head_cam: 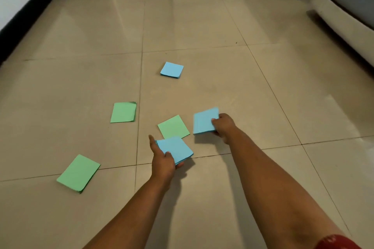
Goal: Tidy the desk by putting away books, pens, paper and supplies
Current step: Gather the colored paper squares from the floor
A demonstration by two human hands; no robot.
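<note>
The left hand (163, 160) grips a stack of square blue paper sheets (175, 149), thumb on top, just above the beige tiled floor (202, 26). The right hand (223, 125) clasps a second blue paper stack (204, 121) by its edge. Between the hands lies a green paper rectangle (173, 126). Left of the left hand lie two more green stacks (123, 112) (78, 173); beyond both hands sits a third blue stack (172, 69).

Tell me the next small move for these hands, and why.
Probably bring the blue stack in the right hand onto the blue stack in the left hand. Both hands are full, so merging frees one for the far blue stack and three green stacks lying on the floor.
</note>
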